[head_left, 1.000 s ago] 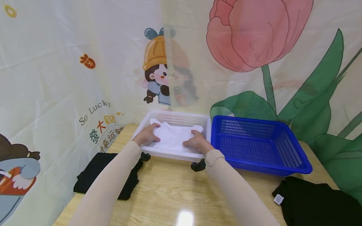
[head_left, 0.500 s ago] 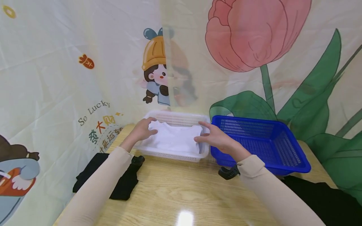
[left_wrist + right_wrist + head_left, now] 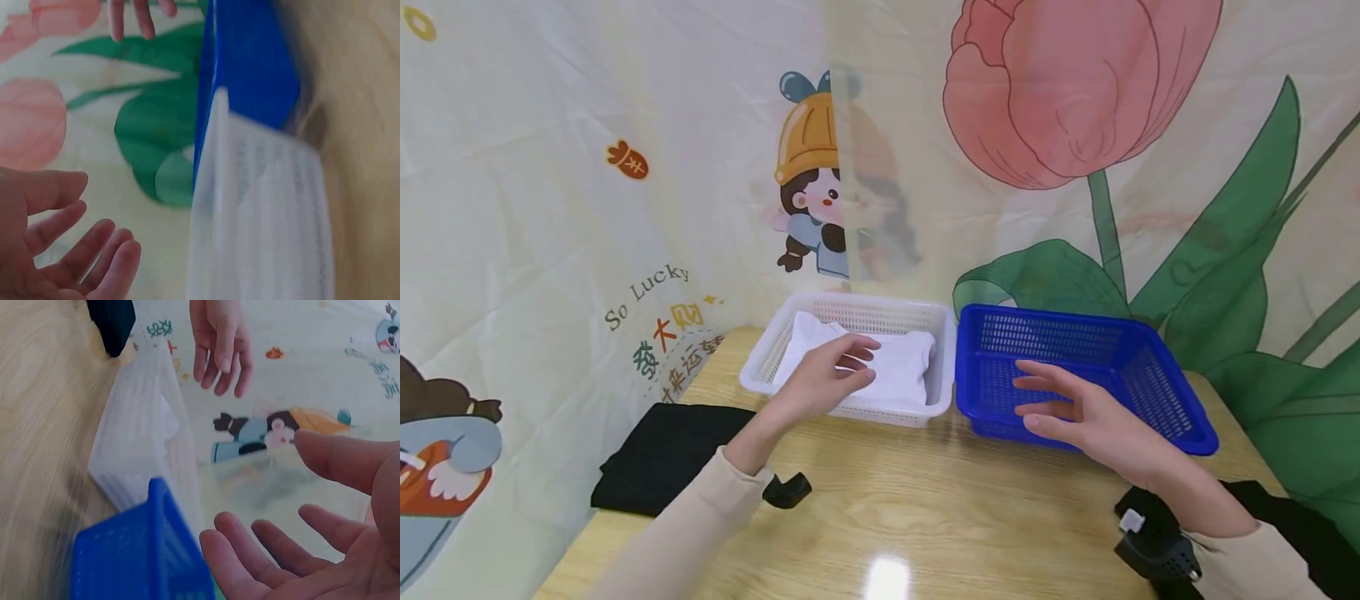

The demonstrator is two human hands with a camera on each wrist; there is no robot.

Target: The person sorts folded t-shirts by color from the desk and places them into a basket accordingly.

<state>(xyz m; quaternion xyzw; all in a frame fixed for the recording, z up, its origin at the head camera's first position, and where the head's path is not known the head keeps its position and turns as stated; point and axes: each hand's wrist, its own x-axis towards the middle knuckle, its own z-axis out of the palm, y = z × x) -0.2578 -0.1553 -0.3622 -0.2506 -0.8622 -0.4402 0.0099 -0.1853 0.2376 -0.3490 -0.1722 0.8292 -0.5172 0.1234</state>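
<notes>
Folded white cloth (image 3: 895, 367) lies inside the white plastic basket (image 3: 946, 358), one corner raised at its left end. My left hand (image 3: 827, 379) hovers over the front of that basket, fingers relaxed and holding nothing. Off to the right, my right hand (image 3: 1093, 417) is above the front rim of the blue plastic basket (image 3: 1120, 329), its fingers spread loosely with nothing between them. In the right wrist view the right hand's fingers (image 3: 275, 550) are apart and bare. The left wrist view likewise shows the left hand (image 3: 69, 244) with loosely bent fingers.
Folded black cloth (image 3: 662, 454) lies at the table's left edge. More black cloth (image 3: 1262, 500) is at the right, partly behind the right wrist. Both baskets stand side by side at the back of the wooden table (image 3: 925, 500), against a printed curtain (image 3: 700, 167).
Both hands have let go of the white cloth and come up out of the white basket. The right hand has moved right to the blue basket; the left has drawn back toward the front.
</notes>
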